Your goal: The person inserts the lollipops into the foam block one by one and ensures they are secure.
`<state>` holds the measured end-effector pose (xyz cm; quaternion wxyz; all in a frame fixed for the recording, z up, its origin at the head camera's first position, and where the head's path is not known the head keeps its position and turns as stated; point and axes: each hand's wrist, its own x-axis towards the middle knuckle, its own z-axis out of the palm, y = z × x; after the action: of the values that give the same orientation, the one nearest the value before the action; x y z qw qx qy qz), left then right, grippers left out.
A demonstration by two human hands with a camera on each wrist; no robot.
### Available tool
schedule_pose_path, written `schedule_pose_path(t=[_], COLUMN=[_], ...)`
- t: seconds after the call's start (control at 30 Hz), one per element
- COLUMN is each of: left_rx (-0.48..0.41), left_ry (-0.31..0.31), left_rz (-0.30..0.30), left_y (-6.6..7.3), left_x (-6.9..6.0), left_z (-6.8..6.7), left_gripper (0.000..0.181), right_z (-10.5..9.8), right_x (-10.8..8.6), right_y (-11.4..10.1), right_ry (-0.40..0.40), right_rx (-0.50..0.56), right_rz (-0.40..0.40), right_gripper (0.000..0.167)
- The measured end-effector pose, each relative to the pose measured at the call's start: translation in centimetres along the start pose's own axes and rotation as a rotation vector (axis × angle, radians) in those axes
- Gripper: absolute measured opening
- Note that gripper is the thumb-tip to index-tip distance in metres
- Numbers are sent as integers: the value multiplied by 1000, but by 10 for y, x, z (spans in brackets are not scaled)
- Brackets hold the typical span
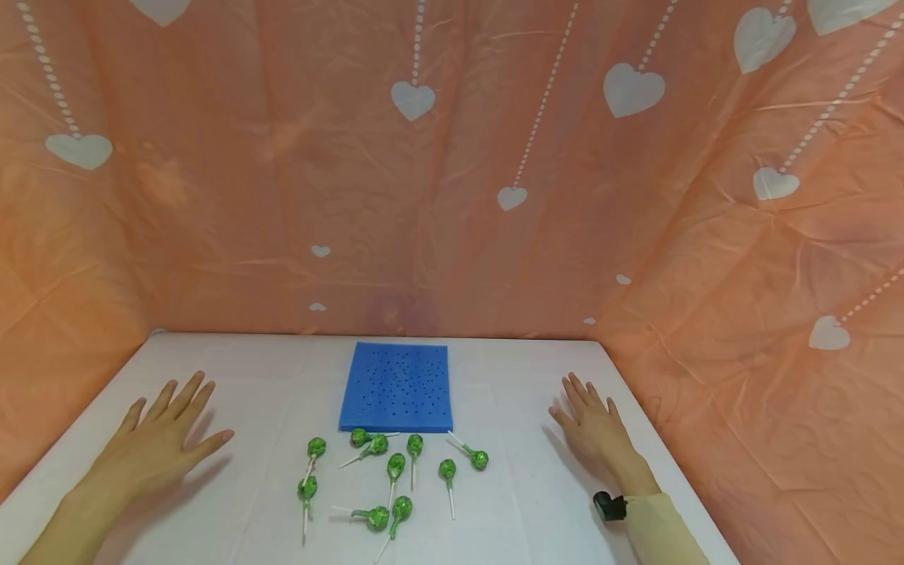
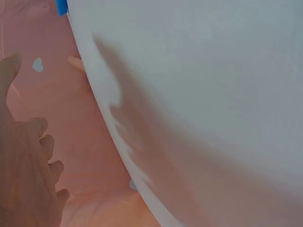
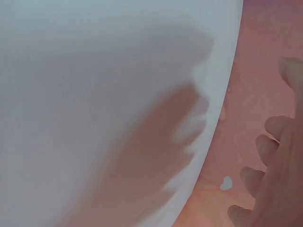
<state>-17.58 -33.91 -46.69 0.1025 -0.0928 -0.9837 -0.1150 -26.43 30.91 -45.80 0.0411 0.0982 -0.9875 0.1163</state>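
Observation:
Palm down with fingers spread, my left hand is above the left side of the white table, holding nothing; the left wrist view shows it at the left edge. On the right side, my right hand is likewise spread and empty, and it shows at the right edge of the right wrist view. Between the hands lie several green-wrapped lollipops with white sticks, pointing various ways. Behind them is a flat blue block dotted with small holes. Neither hand touches a lollipop or the block.
The white tabletop is enclosed by orange cloth printed with white hearts at the back and both sides. A dark band is on the right wrist, by a pale sleeve. Shadows of both hands fall on the table.

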Motion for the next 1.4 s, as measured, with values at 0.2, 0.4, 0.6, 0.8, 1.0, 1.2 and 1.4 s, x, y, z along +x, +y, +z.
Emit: schedule_pose_path(t=[0.2, 0.4, 0.6, 0.8, 1.0, 1.2, 1.4], left_rx=[8, 3, -6, -71, -151, -221, -286], left_ry=[41, 106, 186, 228, 246, 217, 122], left_rz=[22, 75, 134, 167, 192, 182, 155], left_y=[4, 9, 19, 35, 51, 67, 80], left_x=[0, 4, 10, 15, 20, 22, 25], left_z=[-4, -7, -12, -15, -10, -3, 6], left_gripper=[91, 88, 80, 70, 59, 50, 46], right_z=[-3, -4, -6, -4, 0, 7, 16], right_x=[2, 5, 10, 16, 20, 22, 24], right_y=[-4, -12, -29, -47, -67, -87, -103], right_ry=[36, 96, 131, 130, 104, 47, 2], right_rx=[21, 62, 120, 136, 125, 101, 70], right_rz=[-31, -77, -121, -175, -225, -255, -301], right_gripper=[77, 75, 73, 74, 74, 74, 73])
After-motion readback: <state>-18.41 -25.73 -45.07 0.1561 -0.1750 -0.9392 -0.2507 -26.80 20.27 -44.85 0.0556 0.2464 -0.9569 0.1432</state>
